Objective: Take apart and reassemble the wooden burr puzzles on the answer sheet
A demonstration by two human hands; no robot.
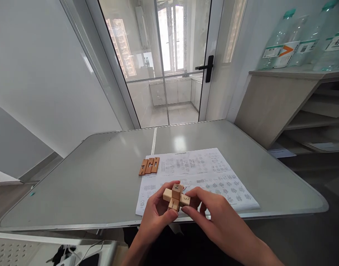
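Observation:
Between my two hands, above the near edge of the table, is a wooden burr puzzle (176, 191) made of crossed blocks. Its block ends carry dark marks, one like a Z on top and a 3 on the right. My left hand (158, 214) is closed around its left and lower side, thumb by the front block. On the right, the thumb and forefinger of my right hand (205, 208) pinch the block marked 3. Under the hands lies a large white instruction sheet (219, 166) with printed diagrams. Several flat slotted wooden pieces (149, 166) lie side by side at its upper left.
The grey glossy table (102, 177) extends to a glass door (169, 62) with a black handle (209, 68). At right, a shelf unit (277, 96) holds several plastic bottles (280, 40). Below the table at lower left are cables (87, 251) and a dark flat object (90, 259).

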